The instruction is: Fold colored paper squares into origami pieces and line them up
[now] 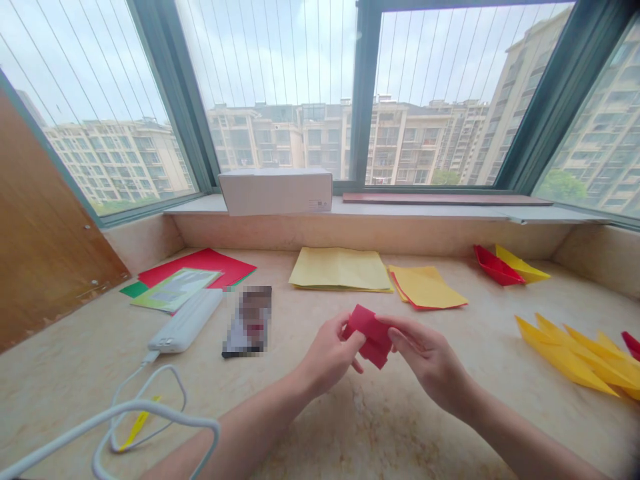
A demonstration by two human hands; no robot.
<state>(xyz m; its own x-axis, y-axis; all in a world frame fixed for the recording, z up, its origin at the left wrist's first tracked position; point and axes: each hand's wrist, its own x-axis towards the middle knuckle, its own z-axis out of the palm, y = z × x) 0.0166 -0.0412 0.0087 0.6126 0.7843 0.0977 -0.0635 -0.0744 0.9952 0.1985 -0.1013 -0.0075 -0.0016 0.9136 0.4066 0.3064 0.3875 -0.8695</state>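
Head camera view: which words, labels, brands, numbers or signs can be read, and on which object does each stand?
No text can be read.
White rectangular box: small printed label, too small to read.
Narrow yellow strip, left foreground: too blurred to tell if it bears text.

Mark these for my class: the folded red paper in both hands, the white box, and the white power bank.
Folded red paper [375,333]: head view, middle of its face.
White box [275,193]: head view, front side.
White power bank [187,320]: head view, top face.
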